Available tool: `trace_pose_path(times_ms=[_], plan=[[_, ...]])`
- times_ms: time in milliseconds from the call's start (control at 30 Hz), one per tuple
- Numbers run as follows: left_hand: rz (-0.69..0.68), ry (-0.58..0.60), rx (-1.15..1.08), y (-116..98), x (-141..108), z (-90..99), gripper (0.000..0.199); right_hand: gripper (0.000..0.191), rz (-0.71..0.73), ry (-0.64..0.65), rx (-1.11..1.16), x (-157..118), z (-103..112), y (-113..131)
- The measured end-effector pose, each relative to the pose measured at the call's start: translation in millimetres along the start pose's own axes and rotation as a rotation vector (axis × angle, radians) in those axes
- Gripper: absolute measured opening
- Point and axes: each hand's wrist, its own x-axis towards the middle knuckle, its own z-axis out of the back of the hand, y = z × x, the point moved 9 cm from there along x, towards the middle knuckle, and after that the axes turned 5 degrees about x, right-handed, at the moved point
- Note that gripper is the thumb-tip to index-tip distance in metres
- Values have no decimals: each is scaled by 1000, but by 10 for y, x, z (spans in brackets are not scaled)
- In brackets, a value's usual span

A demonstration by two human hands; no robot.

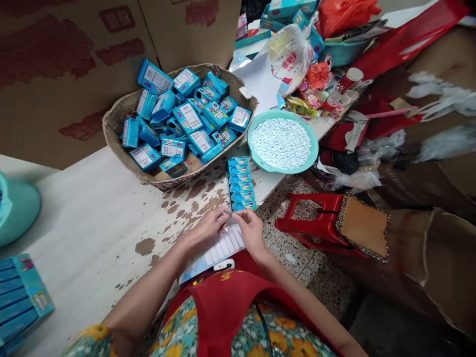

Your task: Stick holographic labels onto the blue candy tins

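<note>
My left hand [210, 225] and my right hand [251, 233] meet in front of my body, each with fingers pinched together. Whatever lies between the fingertips is too small to make out. Beneath them a label sheet [225, 245] with rows of white strips rests near my lap, partly covered by my hands and wrists. Just beyond my fingertips stands a row of small blue boxes [241, 184] in a narrow tray, round shapes showing on their tops. A white rounded object [224, 265] lies below the sheet, against my red apron [223, 307].
A cut-down carton [128, 171] heaped with blue packs [188, 118] stands behind. Right of it, a turquoise basin [315, 144] of pale pellets [280, 141] sits by the table edge. A red stool [316, 218] is on the floor. A blue display box [35, 292] lies at left.
</note>
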Motion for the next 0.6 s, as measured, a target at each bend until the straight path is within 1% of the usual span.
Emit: trace_pose_path(times_ms=[100, 167, 267, 300, 367, 433, 500, 533, 600], plan=[[-47, -9, 15, -80, 209, 14, 21, 21, 66, -186, -135, 132, 261, -15], [-43, -12, 8, -74, 336, -13, 18, 22, 75, -263, -223, 221, 365, -47], [46, -38, -98, 85, 497, -75, 15, 22, 49, -314, -247, 317, 408, -164], [76, -43, -158, 154, 539, -107, 16, 24, 20, -333, -225, 334, 416, -228], [120, -43, -243, 283, 608, -179, 15, 33, -67, -366, -150, 361, 430, -380], [160, -38, -227, 397, 658, -241, 15, 42, -132, -367, -65, 401, 436, -500], [198, -43, -163, 481, 676, -253, 14, 43, -152, -329, -11, 466, 447, -549], [203, -54, -133, 500, 665, -224, 14, 42, -155, -300, -2, 498, 460, -554], [185, -99, -70, 497, 569, -67, 18, 35, -158, -241, -9, 531, 498, -523]])
